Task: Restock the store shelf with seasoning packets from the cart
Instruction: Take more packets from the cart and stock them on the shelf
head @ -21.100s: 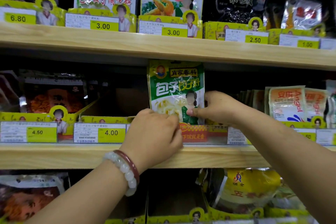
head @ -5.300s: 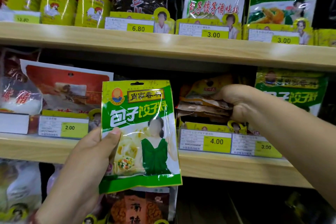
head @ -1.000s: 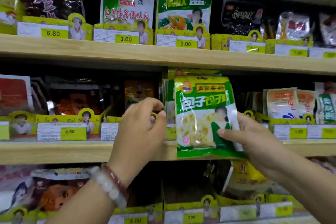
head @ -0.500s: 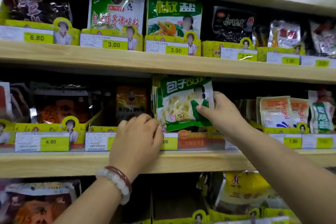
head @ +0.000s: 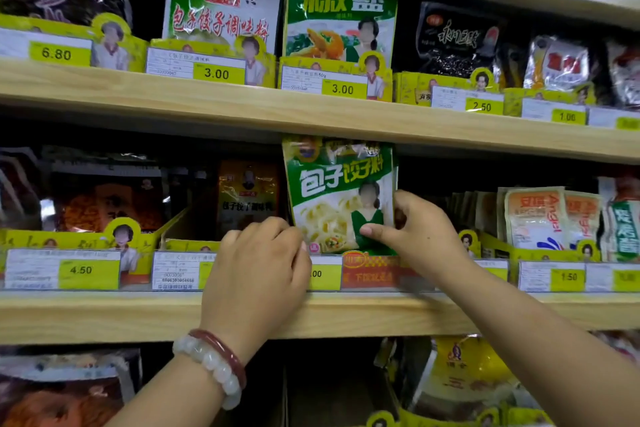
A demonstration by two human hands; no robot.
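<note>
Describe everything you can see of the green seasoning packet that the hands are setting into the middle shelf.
The green seasoning packet is a glossy, flat plastic pouch, green above with large white and yellow characters, white below with pictured dumplings and a figure in green. It stands upright on the middle shelf, its top reaching the upper shelf's underside and its bottom hidden behind the price strip. The right hand pinches its lower right edge, thumb on the front; the left hand is at its lower left corner.

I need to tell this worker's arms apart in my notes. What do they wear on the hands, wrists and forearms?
Both forearms are bare, with no sleeves or gloves in view. The left hand has two bracelets at the wrist: pale whitish beads and a dark red bangle. The right hand wears nothing visible.
</note>
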